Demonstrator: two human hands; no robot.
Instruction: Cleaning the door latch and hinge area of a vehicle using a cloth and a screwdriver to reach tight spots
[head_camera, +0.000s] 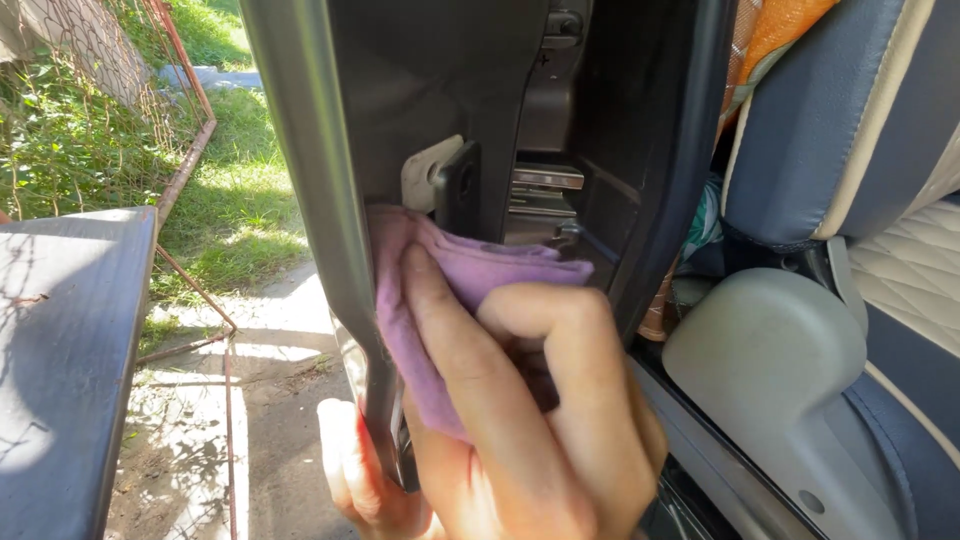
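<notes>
My right hand (530, 420) presses a purple cloth (455, 275) against the dark inner face of a car door frame (420, 90). The forefinger lies stretched over the cloth and the other fingers are curled on it. The thumb (350, 470) appears to wrap round the frame's grey outer edge (310, 170). Just above the cloth are a black bracket (458, 185) and a pale plastic piece (425, 170). My left hand is not visible.
A blue and cream car seat (850, 120) with a grey plastic side cover (770, 350) is at the right. An orange cloth (780, 30) hangs over the seat. At the left are a dark flat surface (60, 340), a rusty wire fence (185, 160), grass and pavement.
</notes>
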